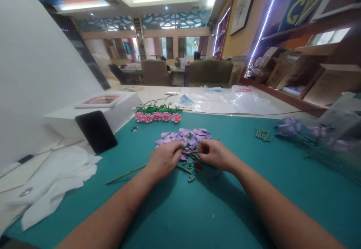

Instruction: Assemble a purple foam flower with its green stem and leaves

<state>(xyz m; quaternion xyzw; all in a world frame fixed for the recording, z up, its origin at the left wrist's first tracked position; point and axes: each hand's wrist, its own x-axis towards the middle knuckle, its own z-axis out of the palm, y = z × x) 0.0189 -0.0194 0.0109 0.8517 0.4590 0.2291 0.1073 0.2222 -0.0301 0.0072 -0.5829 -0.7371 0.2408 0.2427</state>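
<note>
A heap of purple petals point(170, 135) lies on the green mat at the centre. My left hand point(166, 156) is at its left front side, thumb and fingers pinched together; a small green piece shows by the fingertips, but the grip itself is unclear. At the heap's right, my right hand point(213, 153) is closed with curled fingers, and what it may hold is hidden. Small green parts point(191, 179) and red bits point(197, 165) lie between and in front of the hands. A green stem point(125, 174) extends left from beneath my left wrist.
Pink flowers point(157, 116) lie in a row behind the heap. A black tablet point(96, 132) leans against a white box at left, near white tissue point(53, 181). Green tubes point(263, 135) and purple flowers point(289, 127) lie right. People sit in the background.
</note>
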